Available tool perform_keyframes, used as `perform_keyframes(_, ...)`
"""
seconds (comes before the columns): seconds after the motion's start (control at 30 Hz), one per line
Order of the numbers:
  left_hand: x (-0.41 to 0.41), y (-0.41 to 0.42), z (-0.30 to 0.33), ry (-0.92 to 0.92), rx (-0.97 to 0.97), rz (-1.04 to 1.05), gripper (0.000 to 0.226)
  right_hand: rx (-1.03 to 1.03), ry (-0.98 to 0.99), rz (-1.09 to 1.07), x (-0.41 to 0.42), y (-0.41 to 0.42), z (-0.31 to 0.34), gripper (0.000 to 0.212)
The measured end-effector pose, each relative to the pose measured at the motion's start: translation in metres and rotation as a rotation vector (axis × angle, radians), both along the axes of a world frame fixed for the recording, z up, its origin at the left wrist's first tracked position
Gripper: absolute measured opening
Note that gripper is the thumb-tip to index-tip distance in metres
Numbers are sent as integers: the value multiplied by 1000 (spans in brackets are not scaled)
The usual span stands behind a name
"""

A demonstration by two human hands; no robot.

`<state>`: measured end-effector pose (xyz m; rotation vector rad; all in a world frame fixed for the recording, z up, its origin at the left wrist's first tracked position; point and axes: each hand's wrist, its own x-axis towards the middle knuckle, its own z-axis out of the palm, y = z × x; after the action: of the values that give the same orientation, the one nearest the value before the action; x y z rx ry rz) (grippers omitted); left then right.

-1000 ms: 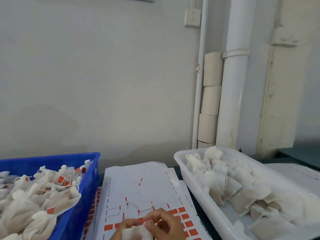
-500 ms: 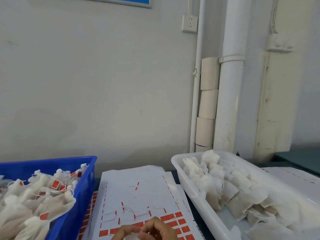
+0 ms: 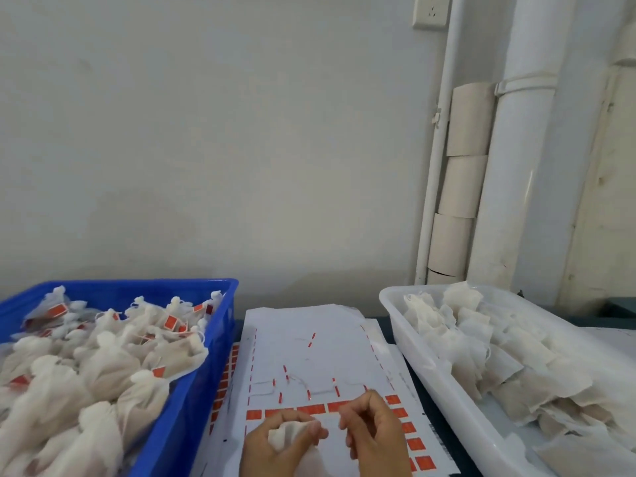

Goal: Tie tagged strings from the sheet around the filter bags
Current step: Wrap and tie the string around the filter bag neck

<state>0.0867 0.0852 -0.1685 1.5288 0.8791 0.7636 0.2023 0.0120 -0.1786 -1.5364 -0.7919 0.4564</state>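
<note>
Nearest, the left hand (image 3: 275,445) grips a gathered white filter bag (image 3: 289,433) over the sheet (image 3: 309,352) of red-tagged strings. The right hand (image 3: 375,432) has curled fingers; whether they pinch a string is too fine to tell. A blue bin (image 3: 192,401) sits left, a white tray (image 3: 447,390) right, with wall and pipes (image 3: 516,166) behind. Both wrists are cut off. Compared with a moment ago, more of the hands shows.

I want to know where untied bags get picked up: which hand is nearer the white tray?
Right. The right hand sits just beside the white tray; the left hand, gripping a filter bag, is farther off.
</note>
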Motion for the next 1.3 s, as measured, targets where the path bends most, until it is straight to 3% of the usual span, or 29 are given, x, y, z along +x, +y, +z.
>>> perform_keyframes(0.23,0,1,-9,-101,27,143,8,-32,-35,-108,3,8,-10,19)
perform_keyframes(0.4,0,1,-13,-124,33,168,5,-123,-130,-311,19,7,-14,21)
perform_keyframes(0.6,3,2,-16,-135,-6,221,7,-246,-233,-320,24,7,-9,19)
perform_keyframes(0.9,7,4,-21,-80,32,214,10,6,-118,-270,16,6,-2,6)
perform_keyframes(0.97,6,5,-21,-75,43,211,11,-31,-190,-282,15,3,-3,22)
perform_keyframes(1.03,6,5,-22,-63,37,212,10,-51,-425,-253,12,1,-5,32)
perform_keyframes(1.1,6,5,-22,-55,44,207,10,-84,-605,-144,7,0,-7,28)
perform_keyframes(1.17,6,5,-23,-48,66,194,10,-163,-655,9,3,1,-9,11)
perform_keyframes(1.3,6,4,-25,-13,149,188,10,-262,-704,195,-1,4,-15,7)
